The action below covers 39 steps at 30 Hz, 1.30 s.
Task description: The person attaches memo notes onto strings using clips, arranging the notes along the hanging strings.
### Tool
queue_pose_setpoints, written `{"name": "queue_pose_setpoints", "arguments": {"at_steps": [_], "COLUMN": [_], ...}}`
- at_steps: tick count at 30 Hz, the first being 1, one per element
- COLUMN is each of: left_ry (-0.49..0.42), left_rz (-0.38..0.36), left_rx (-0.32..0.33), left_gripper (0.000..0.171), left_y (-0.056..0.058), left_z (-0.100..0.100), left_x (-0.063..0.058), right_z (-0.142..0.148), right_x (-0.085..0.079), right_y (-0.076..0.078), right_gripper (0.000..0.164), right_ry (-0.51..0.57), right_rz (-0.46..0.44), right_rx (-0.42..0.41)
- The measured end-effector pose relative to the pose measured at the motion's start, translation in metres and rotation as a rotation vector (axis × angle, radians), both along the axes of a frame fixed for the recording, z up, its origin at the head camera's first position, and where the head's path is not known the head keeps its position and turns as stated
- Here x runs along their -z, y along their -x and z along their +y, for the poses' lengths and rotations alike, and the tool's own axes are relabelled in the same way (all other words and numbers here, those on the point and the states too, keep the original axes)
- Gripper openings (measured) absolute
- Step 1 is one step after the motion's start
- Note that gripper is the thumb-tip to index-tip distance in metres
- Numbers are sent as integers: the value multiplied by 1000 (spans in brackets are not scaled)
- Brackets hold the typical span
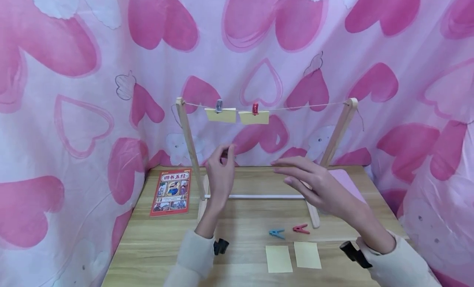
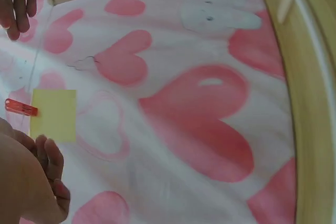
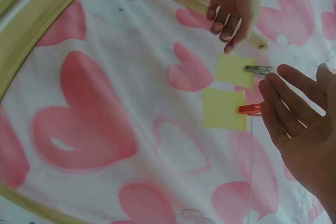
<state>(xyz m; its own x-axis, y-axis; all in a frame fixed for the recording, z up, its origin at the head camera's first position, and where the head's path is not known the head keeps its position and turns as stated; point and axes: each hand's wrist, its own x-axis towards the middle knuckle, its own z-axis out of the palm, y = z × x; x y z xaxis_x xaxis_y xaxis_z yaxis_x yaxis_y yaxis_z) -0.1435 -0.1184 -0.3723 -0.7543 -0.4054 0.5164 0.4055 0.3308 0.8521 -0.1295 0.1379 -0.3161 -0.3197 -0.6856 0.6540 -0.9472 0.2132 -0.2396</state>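
My left hand (image 1: pixel 221 171) is raised in front of the string, just below the hanging notes, its fingers loosely bent with nothing between them. My right hand (image 1: pixel 314 182) hovers to its right with fingers extended, holding nothing. Two yellow sticky notes hang side by side from the string (image 1: pixel 307 107). A grey clothespin (image 1: pixel 219 106) grips the left note (image 1: pixel 224 115), and a red clothespin (image 1: pixel 255 108) grips the right note (image 1: pixel 255 118). In the right wrist view, both notes appear beside the open fingers (image 3: pixel 286 106).
A wooden frame (image 1: pixel 338 132) with a white crossbar (image 1: pixel 266 196) stands on the table (image 1: pixel 148 254). Nearer lie a blue clothespin (image 1: pixel 276 233), a pink-red clothespin (image 1: pixel 301 229) and two loose notes (image 1: pixel 279 259). A red booklet (image 1: pixel 171 192) lies left, a pink sheet (image 1: pixel 346 182) right.
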Motion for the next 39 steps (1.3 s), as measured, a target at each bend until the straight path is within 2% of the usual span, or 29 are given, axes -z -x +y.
{"name": "queue_pose_setpoints", "arguments": {"at_steps": [4,7,11,15,18,21,25,29,34,39], "left_ry": [309,487,657,758,821,877,905,920,946,890], "left_rz": [56,59,33,-62,-157,-250,-367,-473,-510,-471], "left_rx": [-97,-142,-191,-190,-143,-65,50,137,196,221], "left_gripper": [14,12,19,33,41,54,75,90,102,106], "left_y": [-13,-23,-33,-43,-53,-64,-77,-89,-101,-109], "left_z": [-6,-10,-17,-21,-19,-12,5,25,44,55], "left_x": [30,55,87,116,138,158,183,203,224,245], "right_z": [12,19,27,33,37,39,40,40,43,46], "right_x": [18,34,54,76,96,118,150,180,203,218], "right_y": [-3,-3,-3,-3,-4,-6,-10,-12,-15,-16], "right_gripper": [47,50,53,57,63,72,83,91,92,88], "right_ry": [-30,-42,-61,-71,-72,-87,-98,-73,-66,-55], "right_rz": [8,29,36,21,-3,-16,-55,-142,-214,-283], "right_rx": [60,107,171,225,251,300,352,343,364,393]}}
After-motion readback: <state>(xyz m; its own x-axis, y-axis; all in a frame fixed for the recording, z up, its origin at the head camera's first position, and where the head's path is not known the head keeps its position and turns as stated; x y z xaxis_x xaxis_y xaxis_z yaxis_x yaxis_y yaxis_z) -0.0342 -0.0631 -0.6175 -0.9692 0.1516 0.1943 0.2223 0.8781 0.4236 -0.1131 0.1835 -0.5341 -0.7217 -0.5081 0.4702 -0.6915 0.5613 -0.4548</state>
